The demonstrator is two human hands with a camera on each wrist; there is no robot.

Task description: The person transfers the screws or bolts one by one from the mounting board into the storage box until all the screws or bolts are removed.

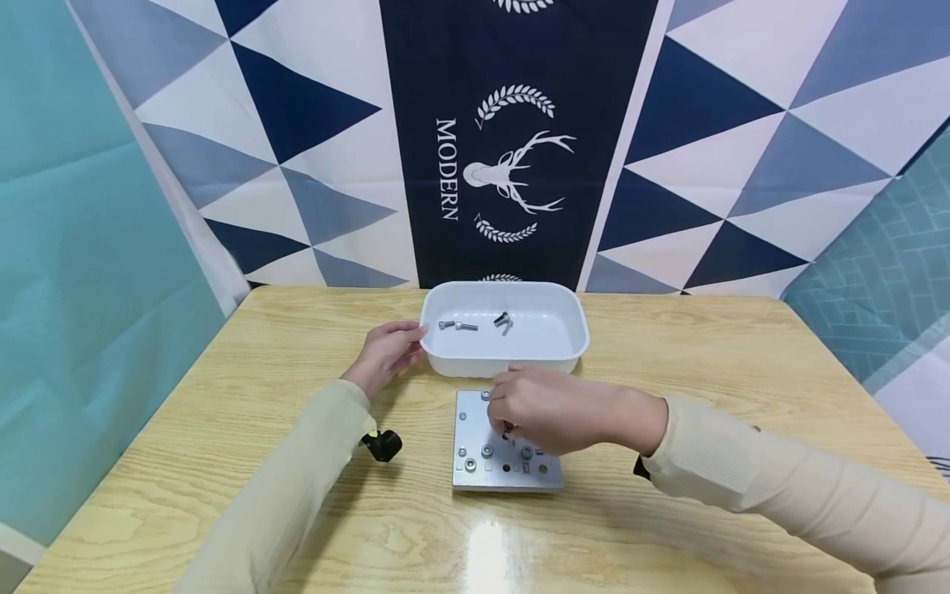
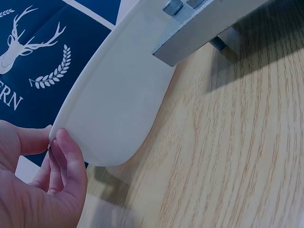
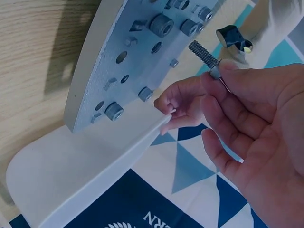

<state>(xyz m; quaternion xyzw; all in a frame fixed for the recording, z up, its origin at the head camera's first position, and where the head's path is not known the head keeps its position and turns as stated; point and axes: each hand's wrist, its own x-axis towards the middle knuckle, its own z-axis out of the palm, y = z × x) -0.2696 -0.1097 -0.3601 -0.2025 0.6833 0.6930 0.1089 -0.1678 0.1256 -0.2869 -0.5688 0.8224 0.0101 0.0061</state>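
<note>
My left hand (image 1: 387, 353) pinches the left end of a white tray (image 1: 505, 364) by its rim, thumb and fingers on either side. Several loose bolts (image 1: 466, 327) lie inside the tray. In front of it is a metal plate (image 1: 475, 433) with holes and several socket-head bolts (image 3: 161, 25) set in it. My right hand (image 1: 545, 408) is over the plate and pinches a bolt (image 3: 203, 54) between thumb and index finger, its threaded end pointing away from the fingertips. In the right wrist view this bolt is apart from the plate.
The tray and plate stand on a wood-grain table (image 1: 668, 511). Behind the table hangs a patterned cloth (image 1: 519, 247) with a deer head. A small black device (image 1: 383, 445) is at the left wrist. Under the plate, a bolt's thread (image 2: 217, 43) sticks out.
</note>
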